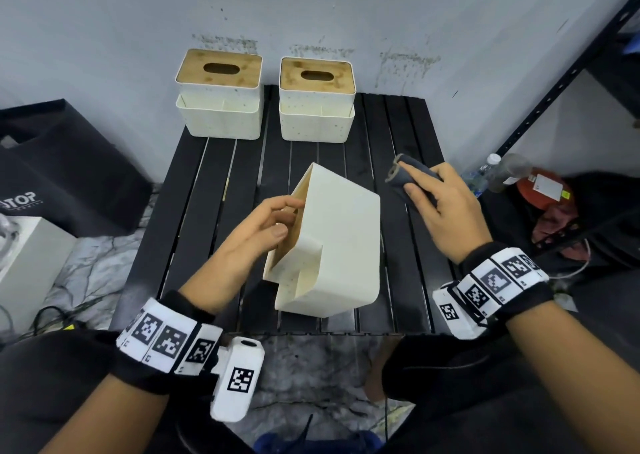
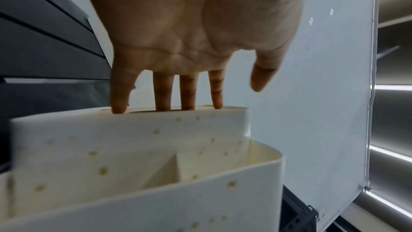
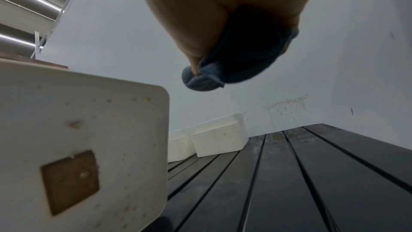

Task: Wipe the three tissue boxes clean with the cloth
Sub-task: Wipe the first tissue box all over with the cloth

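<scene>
Black slatted metal table (image 1: 408, 134) as the landmark, seen from above against a stained pale wall

At the table's far edge, two upright cream speckled plastic tissue boxes with bamboo lids and oval slots: left far box (image 1: 219, 95) overhanging the table's far-left corner, right far box (image 1: 317, 98) just beside it, apart from it

Near the table's middle, third cream speckled tissue box (image 1: 341, 245), tipped onto its side with plain bottom turned right and bamboo lid turned left, its front pocket toward the viewer. In the right wrist view, a brown square label on that bottom face (image 3: 89, 138)

Left hand (image 1: 258, 226), released and flat: straight fingers (image 2: 163, 93) pressing on the lid side of the tipped box, thumb free, steadying it

Right hand (image 1: 446, 207), toward the table's right edge, apart from the tipped box, grasping a rolled dark blue-grey cloth (image 1: 410, 176), fingers curled over it; roll end poking out past the fingertips (image 3: 207, 80)

Off the table's left side, black bag (image 1: 69, 162); off its right side, plastic bottle (image 1: 485, 173) below a black metal shelf frame (image 1: 568, 72)
</scene>
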